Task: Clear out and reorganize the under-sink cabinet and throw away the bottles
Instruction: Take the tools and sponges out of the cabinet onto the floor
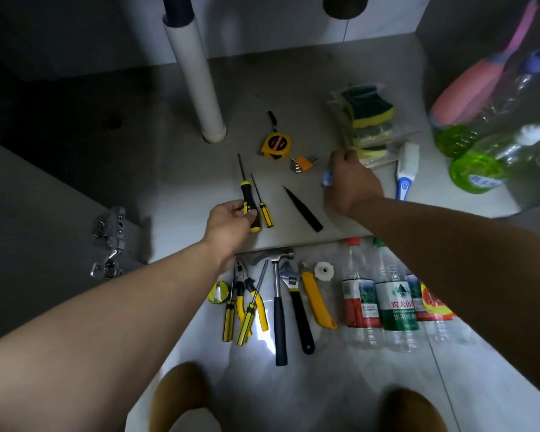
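Reference landmark: the white plastic drain pipe (197, 82), which stands upright on the grey cabinet floor (262, 85).

1. My left hand (228, 222) is in front of the pipe base, near the cabinet's front edge. Its fingers are closed round the handle of the long black-and-yellow screwdriver (248, 198), whose shaft points back toward the pipe.
2. My right hand (353, 185) is right of the pipe and nearer to me. Its fingers are curled over a small blue-and-white item (327, 177); only an edge shows, so I cannot tell what it is.
3. Between my hands, in front of the pipe, lie the short yellow-handled screwdriver (264, 207), just beside the long one, and the black pointed tweezers (303, 210).
4. Just right of the pipe base are the yellow tape measure (275, 145) and the orange hex-key set (303, 163).
5. Farther right are the clear pack of green-and-yellow sponges (368, 120) and the blue-and-white brush (406, 169).
6. Two clear bottles with green bases (474, 169) lie far right of the pipe, at the cabinet's side.
7. Four clear plastic drink bottles (393, 307) lie side by side on the tiled floor (325, 385), outside the cabinet and well forward of the pipe. Left of them are the black-handled hammer (279, 307) and the yellow utility knife (318, 304).
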Action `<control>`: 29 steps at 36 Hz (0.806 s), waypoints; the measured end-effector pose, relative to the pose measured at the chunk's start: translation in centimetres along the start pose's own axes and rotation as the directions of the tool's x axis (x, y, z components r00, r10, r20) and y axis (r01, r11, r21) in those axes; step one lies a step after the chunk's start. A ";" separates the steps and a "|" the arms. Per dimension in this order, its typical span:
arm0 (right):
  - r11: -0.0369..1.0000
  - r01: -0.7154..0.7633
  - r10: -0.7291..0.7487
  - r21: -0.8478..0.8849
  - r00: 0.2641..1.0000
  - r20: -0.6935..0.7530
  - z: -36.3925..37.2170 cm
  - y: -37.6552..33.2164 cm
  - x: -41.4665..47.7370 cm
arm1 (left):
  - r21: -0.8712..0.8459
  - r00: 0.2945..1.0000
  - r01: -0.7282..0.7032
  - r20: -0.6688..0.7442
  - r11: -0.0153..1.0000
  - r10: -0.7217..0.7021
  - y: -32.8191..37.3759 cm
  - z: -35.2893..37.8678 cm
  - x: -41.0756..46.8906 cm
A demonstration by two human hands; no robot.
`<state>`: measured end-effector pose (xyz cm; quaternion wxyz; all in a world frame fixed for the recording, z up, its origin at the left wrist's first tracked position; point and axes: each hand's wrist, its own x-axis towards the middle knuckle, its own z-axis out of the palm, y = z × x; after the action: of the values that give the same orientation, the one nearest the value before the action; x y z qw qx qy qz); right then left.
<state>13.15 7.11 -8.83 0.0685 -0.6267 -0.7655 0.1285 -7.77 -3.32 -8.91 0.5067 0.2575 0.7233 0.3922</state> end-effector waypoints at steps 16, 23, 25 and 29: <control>0.899 0.430 -0.415 0.086 0.769 0.487 0.5 1.8 -15.8 | 0.687 0.610 0.023 0.566 0.726 -0.555 -4.8 -4.3 -6.5; 0.861 0.489 -0.310 -0.138 0.721 0.619 3.5 2.6 -16.4 | 0.801 0.645 0.007 0.454 0.598 -0.615 -7.5 -3.4 -5.3; 0.865 0.471 -0.281 -0.171 0.738 0.614 4.3 2.5 -16.1 | 0.789 0.690 0.021 0.432 0.614 -0.580 -8.0 -2.8 -5.0; 0.812 0.508 -0.278 -0.288 0.769 0.575 6.0 2.7 -15.7 | 0.794 0.752 0.005 0.398 0.608 -0.525 -8.9 -1.5 -4.5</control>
<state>17.28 -8.38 -14.44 -0.2484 -0.3900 -0.8810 0.1001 -7.38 -12.25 -13.61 0.6086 0.4349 0.6507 -0.1307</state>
